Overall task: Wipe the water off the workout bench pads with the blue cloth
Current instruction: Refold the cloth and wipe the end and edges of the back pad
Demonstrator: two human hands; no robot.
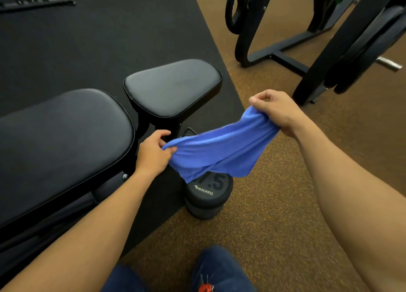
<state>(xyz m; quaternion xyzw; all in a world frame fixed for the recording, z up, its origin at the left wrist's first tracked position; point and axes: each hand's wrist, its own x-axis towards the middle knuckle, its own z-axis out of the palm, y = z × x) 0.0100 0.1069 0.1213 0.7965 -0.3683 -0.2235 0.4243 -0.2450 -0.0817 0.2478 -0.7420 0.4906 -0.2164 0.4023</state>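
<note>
The blue cloth [219, 149] hangs stretched in the air between both hands, to the right of the bench. My left hand [153, 153] pinches its lower left corner, just below the small black seat pad [173, 87]. My right hand [276, 111] grips the cloth's upper right end, higher and further right, over the brown floor. The long black back pad [59, 142] lies at the left, separated from the seat pad by a narrow gap. Neither hand nor cloth touches a pad. I cannot make out water on the pads.
A black dumbbell [208, 195] marked PROGRESS stands on end under the cloth, at the edge of the black mat [109, 39]. A black rack with weight plates [329, 39] occupies the upper right. My blue shoe [219, 272] is at the bottom.
</note>
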